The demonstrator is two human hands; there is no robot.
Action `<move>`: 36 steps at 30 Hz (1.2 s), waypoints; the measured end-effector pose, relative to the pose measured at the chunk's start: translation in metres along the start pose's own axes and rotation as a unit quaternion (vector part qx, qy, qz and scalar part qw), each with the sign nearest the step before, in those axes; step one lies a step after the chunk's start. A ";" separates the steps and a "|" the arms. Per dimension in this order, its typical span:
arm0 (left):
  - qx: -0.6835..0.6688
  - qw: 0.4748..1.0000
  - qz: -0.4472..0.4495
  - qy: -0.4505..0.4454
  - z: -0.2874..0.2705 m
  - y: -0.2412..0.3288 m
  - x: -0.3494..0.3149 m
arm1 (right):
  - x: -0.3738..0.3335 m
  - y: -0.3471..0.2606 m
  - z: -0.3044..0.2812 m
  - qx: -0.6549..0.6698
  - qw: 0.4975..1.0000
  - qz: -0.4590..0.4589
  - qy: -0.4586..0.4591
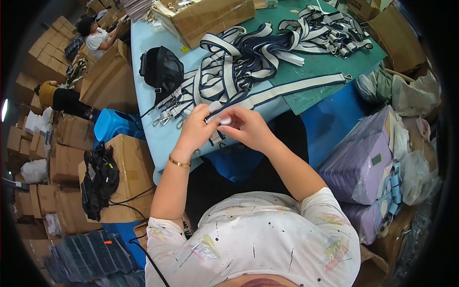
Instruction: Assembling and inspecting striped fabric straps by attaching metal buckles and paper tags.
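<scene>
A long white strap with navy edges [299, 91] runs over the table's near edge, its metal ring lying at the far right. Its near end is between my two hands. My left hand [195, 128] is closed on the strap. Close beside it, my right hand [249, 128] pinches at the same end, with thumb and fingers bent together. Whitish pieces show at the fingertips, too small to make out. Just beyond the hands spreads a heap of similar straps [258, 55], with several metal snap hooks [165, 117] at its near left side. A short strap end with metal fittings hangs below my hands.
A black mesh cap-like item [162, 71] and an open cardboard box [210, 21] stand on the light blue table, partly covered by a green mat [315, 93]. Purple wrapped stacks [358, 158] rise at right. At left are a carton [129, 177], blue stool [114, 125] and two people.
</scene>
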State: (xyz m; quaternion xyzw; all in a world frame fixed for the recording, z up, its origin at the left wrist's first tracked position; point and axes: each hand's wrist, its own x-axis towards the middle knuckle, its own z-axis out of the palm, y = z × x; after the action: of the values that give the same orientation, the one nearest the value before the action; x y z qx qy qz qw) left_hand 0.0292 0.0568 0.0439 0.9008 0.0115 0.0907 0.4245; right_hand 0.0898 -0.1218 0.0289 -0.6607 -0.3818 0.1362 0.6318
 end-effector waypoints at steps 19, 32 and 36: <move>-0.071 0.989 0.120 0.042 0.005 -0.041 -0.001 | 0.037 0.039 0.039 0.070 0.983 0.008 0.169; -0.059 0.992 -0.041 0.109 0.019 -0.029 -0.005 | 0.033 0.045 0.042 0.088 0.982 0.023 0.166; -0.023 0.989 0.044 0.139 0.021 -0.038 -0.003 | 0.032 0.041 0.037 0.072 0.988 0.023 0.134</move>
State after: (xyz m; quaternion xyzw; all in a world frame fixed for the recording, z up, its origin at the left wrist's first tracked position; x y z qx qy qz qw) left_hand 0.0319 0.0647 0.0014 0.8688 0.0287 0.2342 0.4354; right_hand 0.1008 -0.0693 -0.0057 -0.6347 -0.2674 0.0878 0.7197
